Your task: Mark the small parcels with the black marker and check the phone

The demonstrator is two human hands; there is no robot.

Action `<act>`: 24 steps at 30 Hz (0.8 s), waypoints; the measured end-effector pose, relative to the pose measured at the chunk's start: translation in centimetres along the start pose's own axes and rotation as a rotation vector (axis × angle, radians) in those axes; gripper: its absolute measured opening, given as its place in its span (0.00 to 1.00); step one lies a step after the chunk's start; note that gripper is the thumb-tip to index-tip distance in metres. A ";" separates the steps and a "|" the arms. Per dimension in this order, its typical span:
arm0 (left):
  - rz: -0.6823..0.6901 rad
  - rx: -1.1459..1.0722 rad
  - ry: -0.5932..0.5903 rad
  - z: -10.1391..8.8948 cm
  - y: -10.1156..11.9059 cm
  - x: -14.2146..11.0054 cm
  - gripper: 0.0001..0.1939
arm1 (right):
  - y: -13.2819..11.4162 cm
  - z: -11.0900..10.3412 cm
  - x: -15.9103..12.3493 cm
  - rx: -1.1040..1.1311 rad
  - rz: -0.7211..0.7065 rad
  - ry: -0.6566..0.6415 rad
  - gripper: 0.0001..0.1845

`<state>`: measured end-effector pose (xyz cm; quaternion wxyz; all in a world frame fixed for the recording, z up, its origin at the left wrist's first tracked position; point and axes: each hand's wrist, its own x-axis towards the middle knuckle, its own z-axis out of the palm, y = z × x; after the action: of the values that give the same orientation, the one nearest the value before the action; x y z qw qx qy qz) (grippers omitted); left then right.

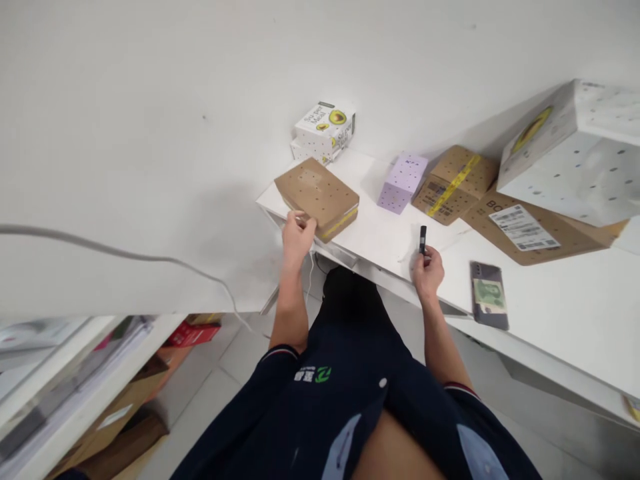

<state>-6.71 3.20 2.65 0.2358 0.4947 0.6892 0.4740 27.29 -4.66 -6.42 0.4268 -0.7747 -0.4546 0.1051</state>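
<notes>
My right hand (428, 272) is closed round a short black stick-shaped item (423, 239) with a grey band. Its far end points away from me, just over the white table; I cannot tell its exact kind. At the table's left end, my left hand (299, 237) is curled, with thumb and fingers together, against the near corner of a brown cardboard box (317, 190). What its fingers pinch, if anything, is hidden. The box is flat, speckled with dark dots, and has yellow tape on its right side.
Behind stand white avocado-print boxes (325, 127), a lilac box (403, 180) and a yellow-taped carton (453, 183). A large white box (575, 153) rests on a labelled brown carton (525, 230). A phone (489, 295) lies near the white table's (560, 320) front edge. A grey cable (125, 253) hangs left.
</notes>
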 end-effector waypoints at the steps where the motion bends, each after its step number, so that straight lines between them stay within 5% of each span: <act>1: 0.057 0.006 0.027 -0.1 0.2 0.0 0.07 | -0.1 0.0 0.0 0.005 0.002 0.000 0.26; 5: 0.054 -0.033 0.390 -0.5 -0.7 4.7 0.15 | -0.3 -0.1 0.0 0.040 0.010 0.008 0.26; 9: -0.139 -0.280 0.062 0.5 -2.4 8.0 0.24 | -0.3 0.0 -0.1 0.051 0.030 0.017 0.26; 14: 0.006 -0.289 -0.173 2.3 -3.0 2.6 0.25 | -0.1 0.1 0.3 -0.052 0.012 0.003 0.24; 19: 0.078 -0.165 -0.179 3.2 -2.2 -3.2 0.25 | -1.1 0.1 1.5 -0.270 0.009 -0.038 0.21; 24: 0.072 -0.138 -0.207 3.2 -1.5 -5.0 0.21 | -1.6 0.1 2.7 -0.317 0.053 -0.068 0.20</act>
<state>-2.82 -0.01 -0.79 0.3218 0.5480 0.6088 0.4748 27.80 -2.14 -4.65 0.2806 -0.8401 -0.4591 0.0693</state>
